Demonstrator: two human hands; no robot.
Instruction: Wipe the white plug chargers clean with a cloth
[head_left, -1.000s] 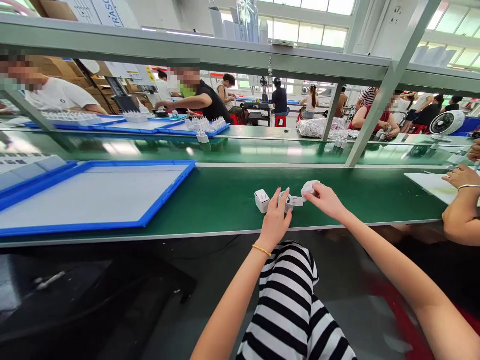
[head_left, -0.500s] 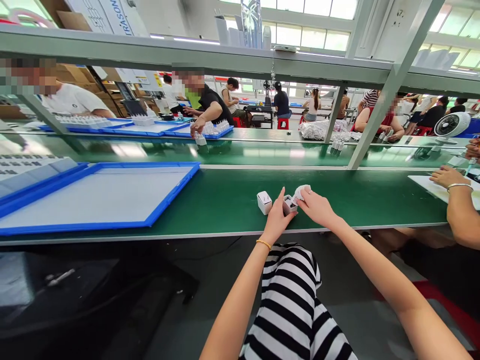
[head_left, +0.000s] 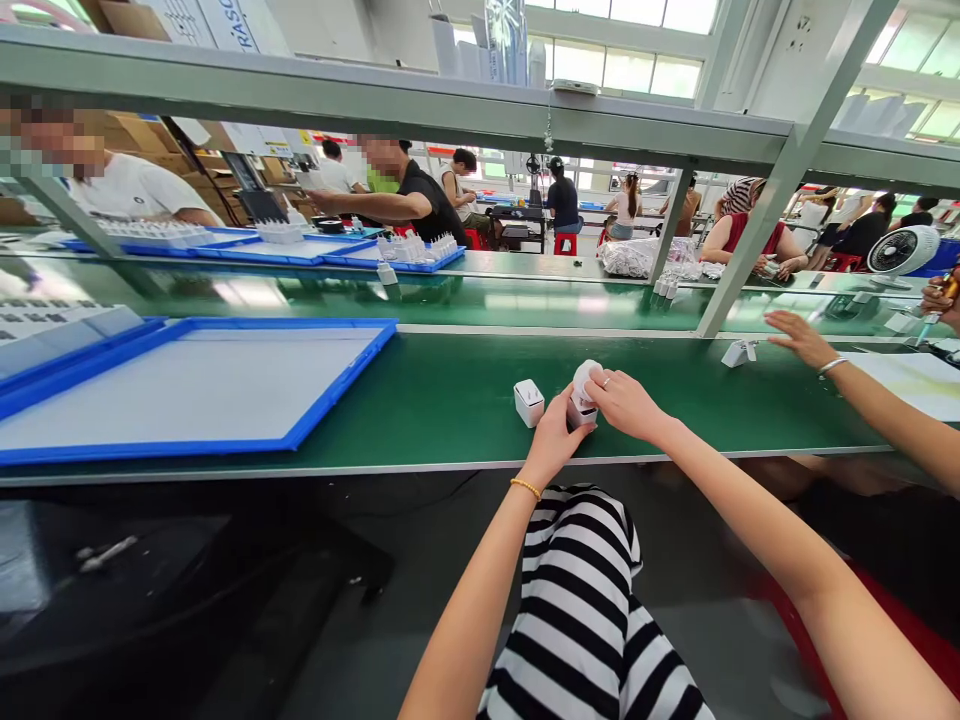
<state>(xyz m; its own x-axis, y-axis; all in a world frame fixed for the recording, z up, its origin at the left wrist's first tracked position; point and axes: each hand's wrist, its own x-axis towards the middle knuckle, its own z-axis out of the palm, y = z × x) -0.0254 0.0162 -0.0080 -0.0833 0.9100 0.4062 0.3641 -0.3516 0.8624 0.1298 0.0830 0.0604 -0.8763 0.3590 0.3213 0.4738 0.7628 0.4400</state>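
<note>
Both hands close around a small white carton on the green bench.

The left hand (head_left: pixel 553 437) grips the carton (head_left: pixel 581 417) low on its near side, and the right hand (head_left: pixel 626 405) presses in from the right, fingers curled against a rounded white piece (head_left: pixel 586 382) that stands upright out of the carton, its long axis leaning slightly right. Fingers hide most of the carton, and where the piece meets it is hard to make out. A white cube-shaped box (head_left: pixel 529 403) stands just left of the left hand on the bench (head_left: pixel 420 400). Farther left lies a blue-rimmed tray (head_left: pixel 150 453); to the right, a co-worker's hand (head_left: pixel 801 340) reaches near a small white object (head_left: pixel 739 352).
</note>
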